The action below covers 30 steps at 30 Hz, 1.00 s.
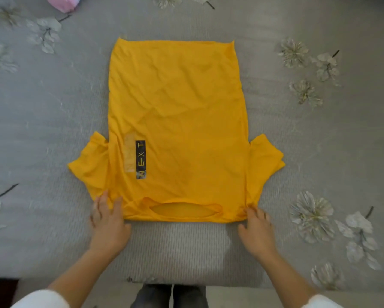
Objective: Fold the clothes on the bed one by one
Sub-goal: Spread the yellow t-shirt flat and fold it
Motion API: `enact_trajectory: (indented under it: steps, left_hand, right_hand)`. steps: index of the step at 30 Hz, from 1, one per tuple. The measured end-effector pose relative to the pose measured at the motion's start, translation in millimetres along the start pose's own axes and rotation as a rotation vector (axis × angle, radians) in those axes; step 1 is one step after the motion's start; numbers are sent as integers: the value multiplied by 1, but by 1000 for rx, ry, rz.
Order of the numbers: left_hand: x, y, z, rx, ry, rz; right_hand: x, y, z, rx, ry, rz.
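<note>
On the grey flower-patterned bed (pixel 53 130), a wrinkled yellow cotton T-shirt (pixel 177 121) lies flat, collar toward six o'clock, sleeves spread at three and nine, black "NEXT" label showing. Left hand (pixel 108 221) and right hand (pixel 256 230) press spread fingers on its shoulder corners.

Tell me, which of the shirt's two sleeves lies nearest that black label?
The sleeve on the left hand side. The black NEXT label sits just inside it, while the other sleeve lies across the yellow shirt.
</note>
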<state>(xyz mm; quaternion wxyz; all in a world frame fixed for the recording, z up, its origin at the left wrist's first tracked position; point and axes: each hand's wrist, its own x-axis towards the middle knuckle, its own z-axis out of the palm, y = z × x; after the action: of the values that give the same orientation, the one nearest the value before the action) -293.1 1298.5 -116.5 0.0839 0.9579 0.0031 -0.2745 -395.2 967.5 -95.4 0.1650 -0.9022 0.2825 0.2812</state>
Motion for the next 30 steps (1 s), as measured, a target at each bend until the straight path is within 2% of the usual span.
enact_trajectory:
  steps: [1,3,5,9,11,12,14,17,19,21,24,26,30]
  left_hand:
    - [-2,9,5,-4,-10,99]
    - [-2,27,15,10,-84,192]
    - [0,39,20,71,-112,164]
    - [-4,37,17,400,-169,236]
    - [-9,37,11,550,-256,221]
    - [-11,41,8,597,-278,200]
    - [-11,58,6,576,-216,179]
    - [-3,102,22,214,35,268]
    - [7,139,40,25,67,376]
    - [19,178,60,-53,100,457]
    - [35,217,90,-56,139,452]
    - [39,221,105,-19,215,439]
    - [43,216,119,13,265,449]
  right_hand:
    - [2,-8,3,27,46,-60]
    - [8,-23,11,53,26,-174]
    - [14,-33,19,-15,-72,-212]
    - [14,-28,23,-195,-105,-346]
    - [11,-16,23,-143,-170,-434]
    - [10,-9,21,-41,-164,-424]
    - [15,4,8,273,-41,-260]
    - [42,28,-21,667,220,46]
    - [70,45,-36,785,346,180]
    - [100,58,-46,821,403,246]
    - [143,69,-54,858,453,296]
    - [165,67,-57,860,470,301]
    - [179,58,-43,684,503,296]
